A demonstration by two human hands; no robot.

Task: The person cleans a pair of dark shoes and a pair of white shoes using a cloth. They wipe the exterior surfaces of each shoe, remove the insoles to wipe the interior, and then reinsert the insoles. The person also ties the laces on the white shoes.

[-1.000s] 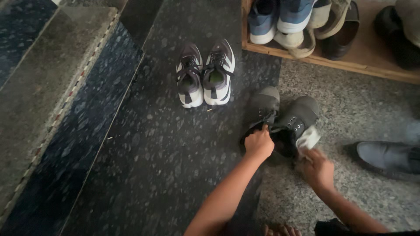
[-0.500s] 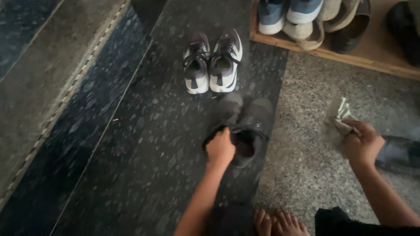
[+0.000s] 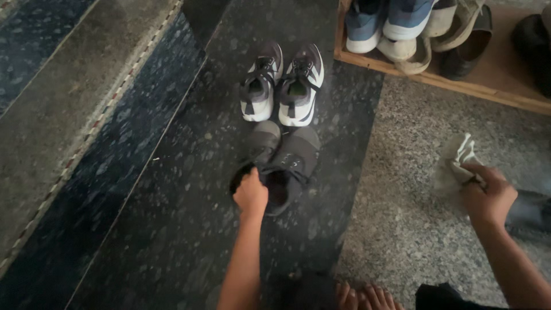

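A: Fingers (image 3: 252, 186) of the left hand (image 3: 251, 195) curled and pinching the collars of the dark grey slip-on shoes (image 3: 281, 163), both heels gathered in one grip.

B: Lying where?

A: On the dark speckled stone floor (image 3: 172, 218), toes pointing away, just behind the grey-and-white sneakers (image 3: 282, 83) standing side by side.

B: Likely handling?

A: Probably light and soft; knit-looking uppers, apt to fold at the collar. Soles stiffer. Best taken at the heel rims, as now, or under the soles for a steadier carry.

B: Further right?

A: Right hand (image 3: 488, 195) closed around a pale crumpled cloth (image 3: 456, 163), fingers pressed together on it, held above the lighter granite floor (image 3: 402, 218). A dark shoe (image 3: 531, 209) partly hidden beside that wrist.

B: Rest of the place?

A: Stone steps (image 3: 69, 103) rising at left, polished and possibly slippery. Wooden shoe rack (image 3: 436, 80) at top right, crowded with blue sneakers (image 3: 390, 23) and sandals. Bare toes (image 3: 367, 297) at the bottom edge.
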